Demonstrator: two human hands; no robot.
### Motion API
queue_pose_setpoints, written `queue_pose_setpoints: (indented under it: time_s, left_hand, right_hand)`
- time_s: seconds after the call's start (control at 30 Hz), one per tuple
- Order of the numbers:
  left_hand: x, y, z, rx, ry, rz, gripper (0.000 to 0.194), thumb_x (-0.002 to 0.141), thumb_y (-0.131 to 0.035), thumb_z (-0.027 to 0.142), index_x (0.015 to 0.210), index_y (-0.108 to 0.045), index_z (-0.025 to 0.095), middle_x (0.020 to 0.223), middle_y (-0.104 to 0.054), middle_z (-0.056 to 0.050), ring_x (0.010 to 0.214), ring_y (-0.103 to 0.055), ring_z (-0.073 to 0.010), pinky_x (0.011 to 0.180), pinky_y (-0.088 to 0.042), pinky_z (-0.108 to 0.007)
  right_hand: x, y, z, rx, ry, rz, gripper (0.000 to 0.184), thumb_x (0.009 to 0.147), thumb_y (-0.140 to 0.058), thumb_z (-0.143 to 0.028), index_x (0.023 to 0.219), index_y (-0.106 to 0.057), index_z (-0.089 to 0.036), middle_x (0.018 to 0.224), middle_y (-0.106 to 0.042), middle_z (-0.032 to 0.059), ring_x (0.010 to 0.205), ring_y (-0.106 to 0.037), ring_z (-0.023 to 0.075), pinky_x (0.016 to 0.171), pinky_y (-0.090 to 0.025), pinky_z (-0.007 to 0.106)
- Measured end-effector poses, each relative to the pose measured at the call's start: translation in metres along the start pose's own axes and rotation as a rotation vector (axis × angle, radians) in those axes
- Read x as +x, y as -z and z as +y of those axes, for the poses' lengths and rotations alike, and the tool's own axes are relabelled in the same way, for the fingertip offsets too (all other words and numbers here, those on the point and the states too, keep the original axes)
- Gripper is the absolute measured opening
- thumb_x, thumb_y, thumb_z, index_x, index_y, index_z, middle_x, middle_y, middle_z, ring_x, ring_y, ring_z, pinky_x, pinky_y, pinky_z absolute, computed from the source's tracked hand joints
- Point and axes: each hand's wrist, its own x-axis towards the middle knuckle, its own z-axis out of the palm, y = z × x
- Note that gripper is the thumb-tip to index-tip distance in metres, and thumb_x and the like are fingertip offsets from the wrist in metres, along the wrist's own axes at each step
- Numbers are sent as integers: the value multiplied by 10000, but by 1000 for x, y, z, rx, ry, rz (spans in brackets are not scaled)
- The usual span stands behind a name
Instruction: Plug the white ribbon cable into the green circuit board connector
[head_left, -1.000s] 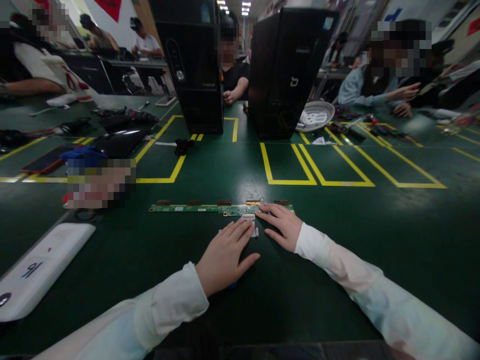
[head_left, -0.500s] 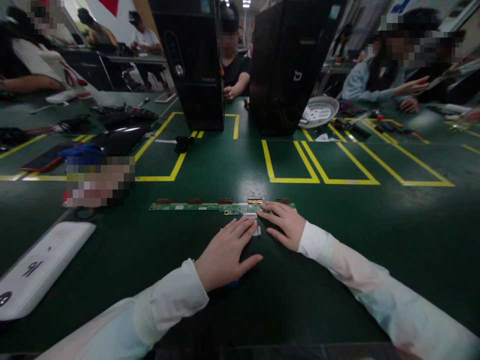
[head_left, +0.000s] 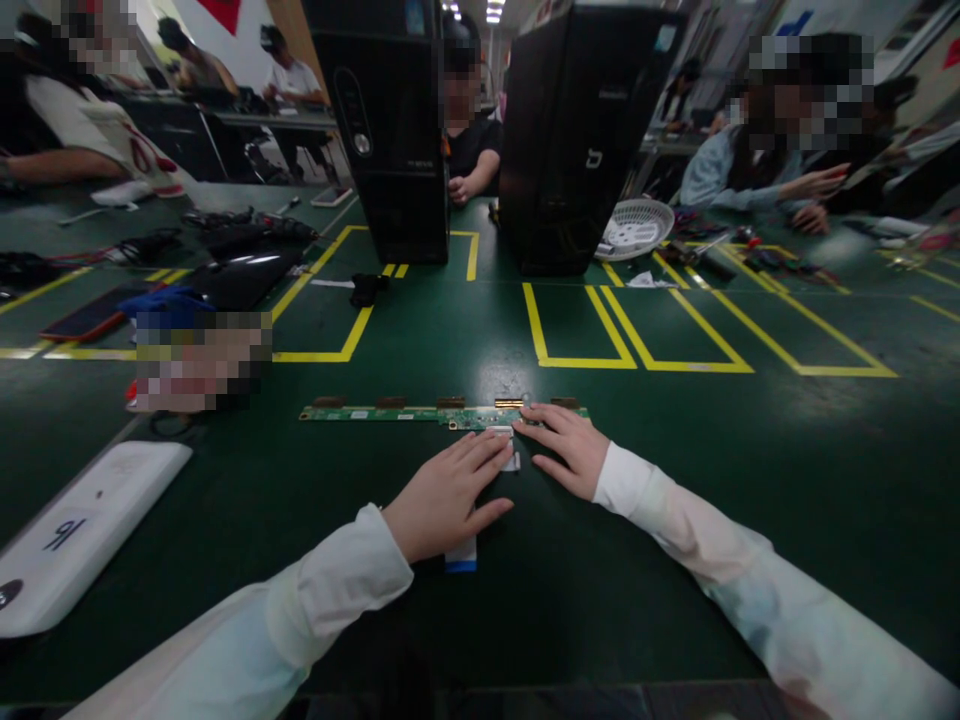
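A long, narrow green circuit board point(head_left: 405, 414) lies flat on the dark green table, with brown tabs along its far edge. My left hand point(head_left: 442, 492) is palm down over a white flat ribbon cable point(head_left: 461, 558), fingers outstretched and thumb apart. The cable's blue-tipped end shows beneath the wrist, and its other end is at the board's near edge by my fingertips; the middle is covered. Toward the board's right end, my right hand point(head_left: 568, 450) has its fingers spread, with the fingertips on the board. Neither hand grasps anything.
Two black computer towers point(head_left: 390, 130) point(head_left: 570, 140) stand at the back, a person between them. A white power bank-like case point(head_left: 97, 540) lies at left, near cables and a blurred patch. A white basket point(head_left: 637, 226) sits behind yellow tape outlines point(head_left: 585, 362).
My left hand has shifted slightly up and left, so more of the ribbon cable's blue-tipped end shows. My right hand and the circuit board stay nearly where they were.
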Motion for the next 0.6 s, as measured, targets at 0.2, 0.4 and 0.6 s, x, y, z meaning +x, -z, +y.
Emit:
queue_pose_setpoints:
  time_s: [0.2,0.4,0.6]
  left_hand:
    - [-4,3,15,15,59,94,564,987,-316,470,1425,-397,125,1457,-476,-127,1363,-406,-244,1132,-335,-432]
    - [-7,-3,15,-13,124,67,579,972,-334,507,1405,-427,135,1451,-479,-132,1322,-455,-266,1081,-405,-434]
    - [-3,-10,16,-19,151,59,635,961,-353,524,1452,-350,123,1493,-423,-147,1369,-400,-268,1099,-382,-436]
  right_hand:
    - [0,-3,-2,-27,-6,15,458,965,-404,-342,1363,-500,-135,1381,-482,163,1319,-396,271,1075,-384,490]
    - [0,-2,-1,-16,-13,12,457,952,-436,-335,1365,-498,-150,1387,-482,163,1314,-400,275,1069,-385,509]
    - [0,-2,-1,11,-5,16,463,940,-447,-321,1368,-496,-152,1399,-475,157,1322,-390,283,1067,-383,518]
